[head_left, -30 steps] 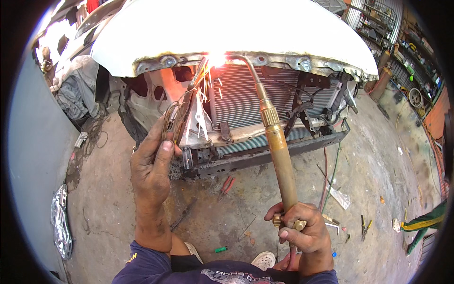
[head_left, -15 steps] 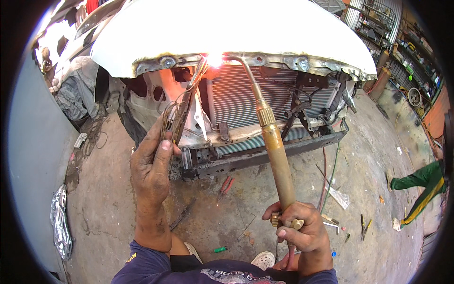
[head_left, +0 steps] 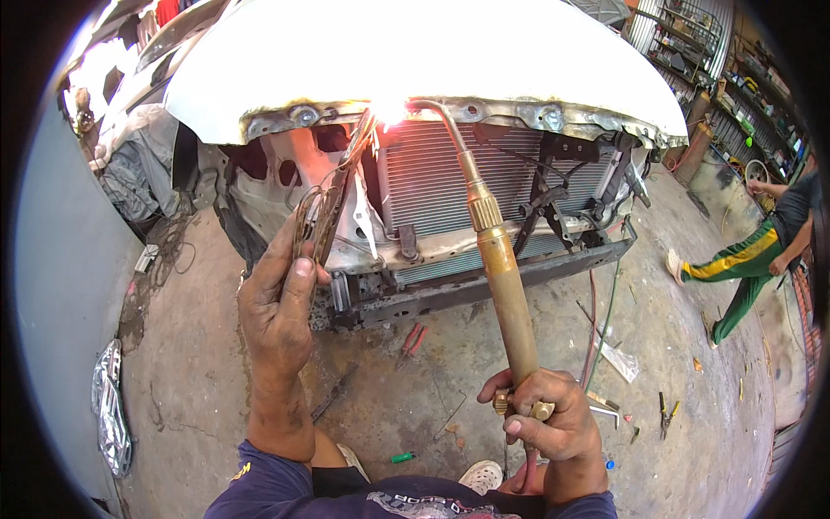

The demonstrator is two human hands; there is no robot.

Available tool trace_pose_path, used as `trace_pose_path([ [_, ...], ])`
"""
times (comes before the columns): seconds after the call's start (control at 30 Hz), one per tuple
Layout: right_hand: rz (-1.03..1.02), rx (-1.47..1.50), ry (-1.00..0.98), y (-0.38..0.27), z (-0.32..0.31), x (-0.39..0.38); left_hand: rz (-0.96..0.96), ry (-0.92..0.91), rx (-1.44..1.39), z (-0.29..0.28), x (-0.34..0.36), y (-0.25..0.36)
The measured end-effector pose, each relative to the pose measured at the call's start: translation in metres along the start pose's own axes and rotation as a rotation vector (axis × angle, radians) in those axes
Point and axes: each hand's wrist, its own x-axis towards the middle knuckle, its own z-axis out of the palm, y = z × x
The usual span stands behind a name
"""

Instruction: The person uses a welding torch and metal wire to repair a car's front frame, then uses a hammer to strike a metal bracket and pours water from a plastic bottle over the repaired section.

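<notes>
My right hand grips the lower end of a brass gas welding torch, its fingers around the handle beside the valve knobs. The torch's bent tip points left at the front edge of a white car hood, where a bright glow hides the exact contact. Pinched in my left hand is a looped bundle of filler wire, tilted so its upper end reaches the glow. Under the hood edge stands a radiator in the car's open front.
Red-handled pliers, a green lighter, yellow-handled pliers and a plastic bag lie on the concrete floor. Hoses run across it at right. Another person is at the right edge, near cluttered shelves.
The person at the right has come further into view, with legs in a different stride. Sparks now show below the glow. My hands have hardly moved.
</notes>
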Motion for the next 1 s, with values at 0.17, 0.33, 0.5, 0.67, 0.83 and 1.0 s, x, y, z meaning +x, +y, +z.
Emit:
trace_pose_path([
  [0.17,0.012,-0.058,-0.058,-0.0014,-0.0048,-0.0009,-0.009,-0.012,0.018,0.0019,0.0006,0.002],
  [0.33,0.052,-0.056,-0.056,-0.0026,-0.005,-0.0009,-0.016,0.006,-0.008,0.0057,0.0009,0.0007],
  [0.5,0.028,-0.062,-0.059,-0.0026,-0.0055,-0.0014,-0.013,0.008,0.001,0.0054,-0.0003,0.0017],
  [0.67,0.037,-0.058,-0.054,-0.002,-0.0051,-0.0019,-0.016,0.011,-0.013,0.0074,0.0001,0.003],
  [0.83,0.036,-0.049,-0.081,-0.0034,-0.0049,0.0007,-0.008,-0.001,-0.003,0.0033,0.0,0.0005],
  [1.0,0.015,-0.064,-0.09,-0.0022,-0.0062,0.0016,0.002,0.008,-0.007,0.0064,0.0015,0.002],
])
